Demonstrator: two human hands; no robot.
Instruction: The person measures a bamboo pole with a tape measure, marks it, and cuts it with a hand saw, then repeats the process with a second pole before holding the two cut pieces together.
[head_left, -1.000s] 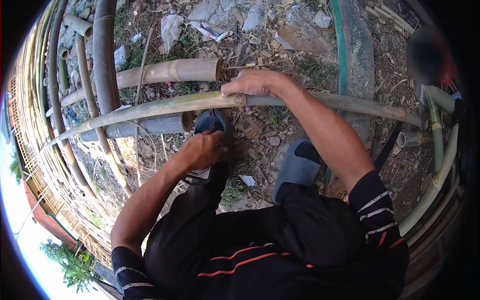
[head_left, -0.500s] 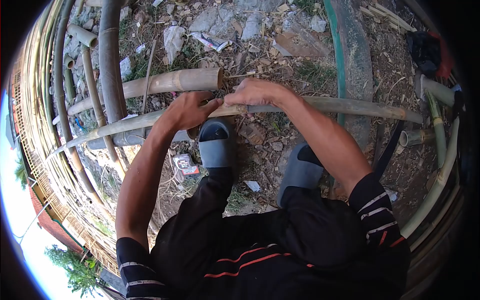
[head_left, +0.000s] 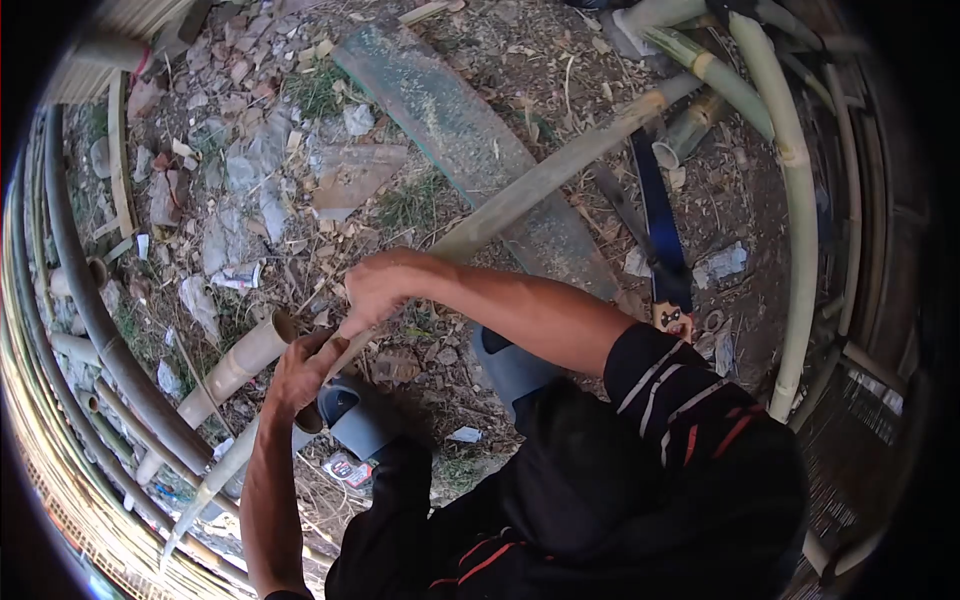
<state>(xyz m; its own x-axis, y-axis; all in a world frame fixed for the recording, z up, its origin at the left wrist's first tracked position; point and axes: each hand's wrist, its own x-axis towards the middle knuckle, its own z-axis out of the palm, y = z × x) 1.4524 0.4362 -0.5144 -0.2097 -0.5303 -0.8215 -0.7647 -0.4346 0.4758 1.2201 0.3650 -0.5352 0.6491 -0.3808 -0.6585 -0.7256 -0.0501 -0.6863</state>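
A long bamboo pole runs slantwise in front of me, from the lower left up to the upper right. My left hand is closed around it near my left foot. Just up the pole, my right hand also grips it, its fingers partly hidden behind the back of the hand. The hands are close together, almost touching. Beneath the pole, a thick cut bamboo piece lies on the ground beside my left hand.
Right of the pole lies a handsaw with a wooden handle. A green-edged board crosses under the pole. More bamboo poles stand at right, others at left. A red-and-grey object lies by my grey slipper.
My view has turned to the right, bringing the handsaw into sight. The pole now appears slanted instead of nearly level, and both hands still hold it.
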